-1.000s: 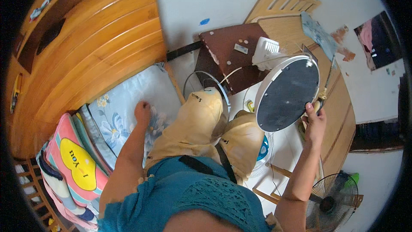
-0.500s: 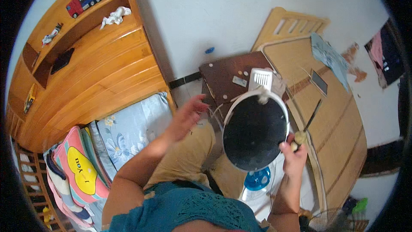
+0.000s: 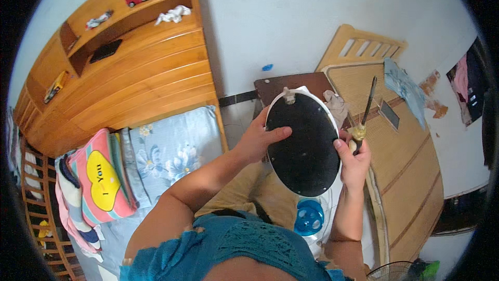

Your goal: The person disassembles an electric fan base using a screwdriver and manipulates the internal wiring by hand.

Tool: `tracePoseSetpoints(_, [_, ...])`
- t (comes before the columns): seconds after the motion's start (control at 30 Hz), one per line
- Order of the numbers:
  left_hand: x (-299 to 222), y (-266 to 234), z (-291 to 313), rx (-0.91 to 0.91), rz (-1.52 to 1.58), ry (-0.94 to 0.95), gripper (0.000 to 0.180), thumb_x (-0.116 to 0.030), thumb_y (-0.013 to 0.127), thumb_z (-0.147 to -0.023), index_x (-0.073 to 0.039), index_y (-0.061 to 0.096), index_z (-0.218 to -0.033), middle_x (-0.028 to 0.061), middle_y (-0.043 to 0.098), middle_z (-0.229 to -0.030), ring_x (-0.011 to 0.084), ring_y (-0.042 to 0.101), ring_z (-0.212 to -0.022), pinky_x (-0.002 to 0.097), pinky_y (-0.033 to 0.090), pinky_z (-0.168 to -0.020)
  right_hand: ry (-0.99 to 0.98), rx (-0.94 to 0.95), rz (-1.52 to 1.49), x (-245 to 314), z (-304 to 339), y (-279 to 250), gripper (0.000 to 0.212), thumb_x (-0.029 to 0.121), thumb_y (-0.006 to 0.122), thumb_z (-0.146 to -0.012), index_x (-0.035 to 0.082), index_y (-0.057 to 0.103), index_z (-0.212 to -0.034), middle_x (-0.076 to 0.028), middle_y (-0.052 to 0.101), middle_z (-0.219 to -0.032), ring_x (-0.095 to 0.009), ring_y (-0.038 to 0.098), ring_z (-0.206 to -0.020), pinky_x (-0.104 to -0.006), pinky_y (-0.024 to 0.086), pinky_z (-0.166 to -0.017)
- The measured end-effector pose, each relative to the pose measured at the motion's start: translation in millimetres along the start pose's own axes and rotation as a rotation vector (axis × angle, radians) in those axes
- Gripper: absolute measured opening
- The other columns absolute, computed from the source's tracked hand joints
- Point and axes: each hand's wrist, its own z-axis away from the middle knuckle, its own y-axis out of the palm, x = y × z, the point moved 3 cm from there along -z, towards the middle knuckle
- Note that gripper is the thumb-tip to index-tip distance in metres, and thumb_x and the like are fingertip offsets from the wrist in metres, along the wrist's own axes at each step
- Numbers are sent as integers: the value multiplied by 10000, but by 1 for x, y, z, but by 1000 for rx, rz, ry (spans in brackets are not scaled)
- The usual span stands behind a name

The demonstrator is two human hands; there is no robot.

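Note:
A round fan base (image 3: 302,151) with a white rim and black underside is held up before me, its underside facing me. My left hand (image 3: 264,134) grips its upper left edge, thumb lying across the black face. At the opposite edge my right hand (image 3: 353,159) pinches the rim. The same hand also holds a screwdriver (image 3: 358,134) with a yellowish handle, its dark shaft pointing up and away. Below the base, near my lap, are a blue fan blade (image 3: 310,217) and part of a white fan grille. The fan base hides whatever lies directly behind it.
A dark brown table (image 3: 280,84) stands against the wall beyond the base. At right is a bed with a woven mat (image 3: 410,177) and a phone-like device (image 3: 389,115). To the left, a wooden headboard (image 3: 150,73) rises behind a blue floral pillow (image 3: 179,138) and folded bedding.
My left hand, free and apart before, has come in and taken hold of the fan base's left edge. The base has tilted, and the view has shifted slightly.

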Motion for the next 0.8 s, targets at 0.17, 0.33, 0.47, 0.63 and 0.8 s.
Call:
tracePoseSetpoints(0.17, [-30,-11,53,-25,32,44,549,-144,688,-790,-70,400,-1251,78,556,-1112,182,537,-1023,338,436,-901,15,107,-55,21,30,36,211,38,704,-748,10,622,-941,8,603,-816,-65,532,-740,-210,432,-690])
tracePoseSetpoints(0.33, [-54,-29,114,-219,101,131,534,-110,686,-781,-76,424,-1246,71,562,-1110,182,545,-1022,340,447,-893,-33,288,-37,31,45,82,198,41,703,-752,23,613,-926,27,600,-820,-46,522,-739,-201,423,-688])
tracePoseSetpoints(0.47, [-73,-48,147,-341,52,224,528,-84,689,-773,-68,437,-1237,75,575,-1099,173,555,-1004,323,451,-880,56,459,-97,32,47,121,196,70,701,-765,22,608,-930,11,611,-844,-66,541,-762,-227,441,-713])
tracePoseSetpoints(0.63, [-98,-59,174,-458,-50,324,535,-55,685,-769,-44,431,-1240,90,583,-1083,179,576,-968,327,475,-853,44,544,-156,14,47,160,260,100,713,-766,2,600,-978,-22,628,-897,-88,560,-798,-240,455,-743])
tracePoseSetpoints(0.8, [-111,-72,199,-569,-146,354,548,-32,684,-765,-33,425,-1248,100,582,-1083,185,578,-969,330,482,-849,135,613,-172,4,56,196,273,118,709,-780,0,596,-998,-37,634,-908,-100,570,-811,-244,471,-743])
